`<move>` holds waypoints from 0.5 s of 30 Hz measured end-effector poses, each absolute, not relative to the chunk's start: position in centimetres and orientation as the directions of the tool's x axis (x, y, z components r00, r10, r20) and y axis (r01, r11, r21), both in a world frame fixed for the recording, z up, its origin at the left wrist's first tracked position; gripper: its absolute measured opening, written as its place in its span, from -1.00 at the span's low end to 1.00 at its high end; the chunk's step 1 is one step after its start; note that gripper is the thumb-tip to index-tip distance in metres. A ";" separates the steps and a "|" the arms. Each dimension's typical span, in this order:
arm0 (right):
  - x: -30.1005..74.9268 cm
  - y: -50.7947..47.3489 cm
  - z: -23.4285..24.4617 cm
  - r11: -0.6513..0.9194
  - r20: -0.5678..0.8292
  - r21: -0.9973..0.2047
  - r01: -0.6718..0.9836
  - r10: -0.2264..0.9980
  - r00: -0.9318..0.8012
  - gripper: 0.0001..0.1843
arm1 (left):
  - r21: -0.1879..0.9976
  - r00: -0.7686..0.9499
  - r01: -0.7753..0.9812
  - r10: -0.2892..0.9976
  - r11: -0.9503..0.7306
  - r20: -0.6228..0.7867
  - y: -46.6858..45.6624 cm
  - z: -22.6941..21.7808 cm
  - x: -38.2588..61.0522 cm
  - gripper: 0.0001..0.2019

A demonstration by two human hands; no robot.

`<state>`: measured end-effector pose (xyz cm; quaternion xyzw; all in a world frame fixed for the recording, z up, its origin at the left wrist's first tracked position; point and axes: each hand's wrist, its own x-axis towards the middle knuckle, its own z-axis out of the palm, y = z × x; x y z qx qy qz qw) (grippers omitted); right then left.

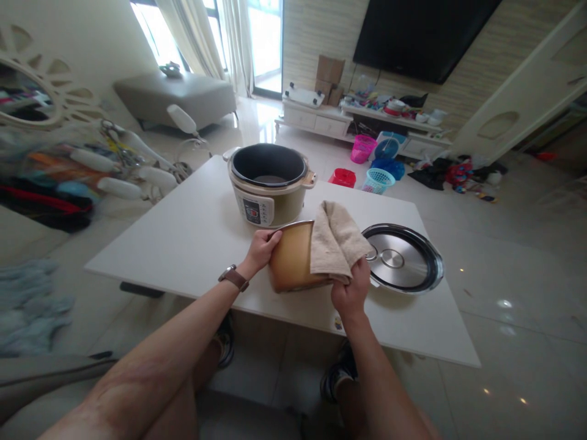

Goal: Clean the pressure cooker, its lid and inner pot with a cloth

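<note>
Tan lid (291, 260) stands on edge at frame ctr, near the front edge of the bench (183, 238), w/ a beige cloth (337, 241) draped over its right side. Wiping looks underway, but can't tell how much is clean. Left hand (262, 247) is closed on the lid's upper-left rim. Right hand (351, 293) is clenched on the cloth's lower end, pressing it to the lid. Just right lies a steel plate (403, 258), flat. Behind, the cooker (270, 183) sits open, uncovered.

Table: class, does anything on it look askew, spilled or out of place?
Nothing spilled. The gold-coloured vessel stands tipped on its edge, not flat, steadied by the left hand while the right hand presses a cloth over it. The cooker stands open, and a steel lid lies apart beside it.
</note>
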<state>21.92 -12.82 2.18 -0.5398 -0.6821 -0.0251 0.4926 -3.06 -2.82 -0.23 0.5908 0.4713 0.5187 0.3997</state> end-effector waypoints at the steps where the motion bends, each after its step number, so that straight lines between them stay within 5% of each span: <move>1: 21.9 -13.1 2.6 0.462 0.715 -0.417 0.783 0.699 -0.032 -0.60 | 0.962 0.020 0.137 0.971 -0.238 0.238 -2.8 -0.3 -3.0 -0.44; 3: 21.7 -13.5 3.4 0.532 0.713 -0.301 0.792 0.676 -0.183 -0.57 | 0.960 0.027 0.125 0.969 -0.249 0.247 -2.7 -0.3 -2.9 -0.45; 6: 21.6 -13.5 4.0 0.568 0.717 -0.284 0.772 0.660 -0.222 -0.50 | 0.959 0.034 0.116 0.966 -0.257 0.255 -2.7 -0.5 -2.8 -0.46; 11: 22.1 -12.5 2.8 0.466 0.697 -0.571 0.676 0.711 0.099 -0.53 | 0.960 -0.005 0.122 0.967 -0.251 0.253 -2.7 -1.2 -2.6 -0.42; 15: 22.3 -11.5 2.0 0.242 0.444 -0.857 0.455 0.795 0.413 -0.52 | 0.957 -0.048 0.140 0.964 -0.255 0.263 -2.8 -2.0 -2.6 -0.43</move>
